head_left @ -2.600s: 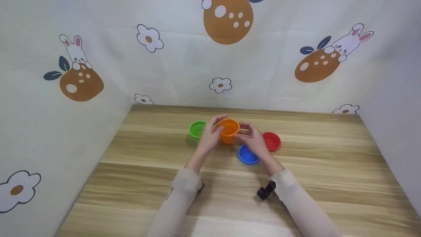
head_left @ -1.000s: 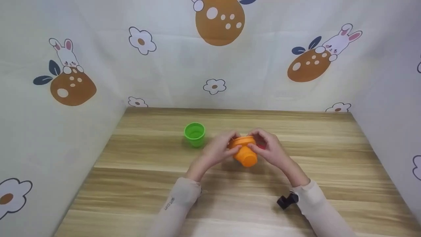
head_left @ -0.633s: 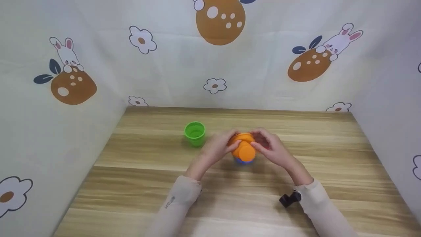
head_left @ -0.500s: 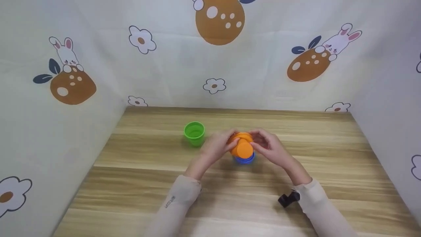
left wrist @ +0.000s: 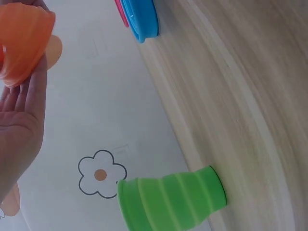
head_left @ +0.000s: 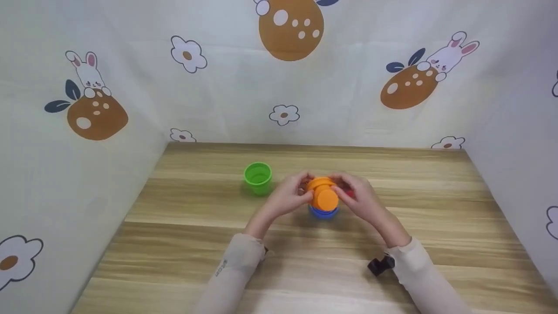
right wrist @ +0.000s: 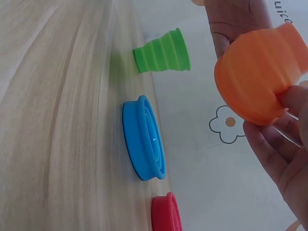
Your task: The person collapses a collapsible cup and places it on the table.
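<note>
"Since the earliest view, the orange cup point(head_left: 328, 199) has come closer to the person and tipped over, its round base now facing the head camera. Green hasn't budged."

"How many cups altogether?"

"Four, one of each colour: orange, the green cup point(head_left: 260, 188), the blue cup point(right wrist: 142, 139) and the red cup point(right wrist: 165, 214)."

"And the hands?"

"Two, both gripping the orange one in the air, off the table. The left hand point(head_left: 287, 194) pinches one side; the right hand point(head_left: 361, 197) holds the other, thumb pressed into its wall."

"What are they made of?"

"Something smooth and rubbery-looking. Green stands upright, a stepped, tapering cone. Blue and red lie squashed into flat, ringed discs, and from the head view red mostly hides behind the right hand."

"What's underneath?"

"A table point(head_left: 174, 253) with pale, streaky wood grain. Round it hangs whitish cloth point(head_left: 235, 96), lightly creased, printed with rabbits, orange fruit and flowers. Both sleeves are pale, and a black block point(head_left: 381, 264) sticks out by the right cuff."
</note>
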{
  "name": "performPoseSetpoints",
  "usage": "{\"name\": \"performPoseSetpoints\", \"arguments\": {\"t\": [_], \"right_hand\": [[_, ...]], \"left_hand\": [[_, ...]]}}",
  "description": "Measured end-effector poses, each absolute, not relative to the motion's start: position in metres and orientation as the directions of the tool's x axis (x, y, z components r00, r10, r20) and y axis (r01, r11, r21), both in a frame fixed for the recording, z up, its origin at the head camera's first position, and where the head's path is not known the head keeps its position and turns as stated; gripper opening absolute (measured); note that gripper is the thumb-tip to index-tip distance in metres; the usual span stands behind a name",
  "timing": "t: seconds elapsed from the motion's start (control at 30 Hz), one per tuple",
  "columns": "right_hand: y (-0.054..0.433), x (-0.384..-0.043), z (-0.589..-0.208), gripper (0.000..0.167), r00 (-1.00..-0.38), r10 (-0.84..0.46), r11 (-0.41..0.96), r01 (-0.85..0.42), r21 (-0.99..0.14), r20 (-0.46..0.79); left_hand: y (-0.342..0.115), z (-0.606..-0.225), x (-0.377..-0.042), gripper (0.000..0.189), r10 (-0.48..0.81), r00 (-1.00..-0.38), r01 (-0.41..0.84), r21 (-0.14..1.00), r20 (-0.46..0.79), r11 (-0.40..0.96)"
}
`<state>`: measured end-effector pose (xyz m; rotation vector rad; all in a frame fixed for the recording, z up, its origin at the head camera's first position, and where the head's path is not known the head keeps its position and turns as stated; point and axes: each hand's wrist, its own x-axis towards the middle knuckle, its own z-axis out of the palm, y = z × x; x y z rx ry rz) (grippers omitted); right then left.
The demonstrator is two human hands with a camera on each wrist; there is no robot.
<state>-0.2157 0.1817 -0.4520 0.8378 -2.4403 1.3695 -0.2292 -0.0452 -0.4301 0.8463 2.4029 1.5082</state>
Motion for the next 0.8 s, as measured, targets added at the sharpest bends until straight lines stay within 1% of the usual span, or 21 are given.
{"name": "performPoseSetpoints", "arguments": {"t": [0.07,0.17,0.27,0.4,0.57,0.67,0.8], "right_hand": [[0.184,-0.216,-0.456,0.027,-0.820,-0.406,0.311,-0.539,-0.783,0.403],[0.187,-0.217,-0.461,0.033,-0.834,-0.443,0.176,-0.441,-0.880,0.330],[0.187,-0.217,-0.463,0.035,-0.850,-0.431,0.127,-0.389,-0.912,0.302],[0.183,-0.219,-0.460,0.033,-0.860,-0.365,0.172,-0.440,-0.882,0.357],[0.180,-0.221,-0.458,0.027,-0.833,-0.316,0.314,-0.543,-0.779,0.453],[0.180,-0.220,-0.455,0.027,-0.826,-0.309,0.385,-0.562,-0.732,0.471],[0.178,-0.221,-0.450,0.028,-0.836,-0.314,0.378,-0.545,-0.748,0.450]], "left_hand": [[-0.046,-0.432,-0.228,0.029,0.532,-0.836,0.346,0.883,0.136,0.318],[-0.047,-0.431,-0.227,0.028,0.499,-0.853,0.337,0.891,0.152,0.305],[-0.048,-0.430,-0.227,0.029,0.485,-0.860,0.326,0.902,0.158,0.284],[-0.049,-0.428,-0.227,0.031,0.503,-0.855,0.287,0.922,0.125,0.259],[-0.048,-0.427,-0.226,0.024,0.524,-0.848,0.238,0.943,0.084,0.233],[-0.045,-0.426,-0.227,0.030,0.536,-0.842,0.224,0.945,0.066,0.236],[-0.043,-0.424,-0.226,0.027,0.537,-0.843,0.165,0.965,0.030,0.205]]}}
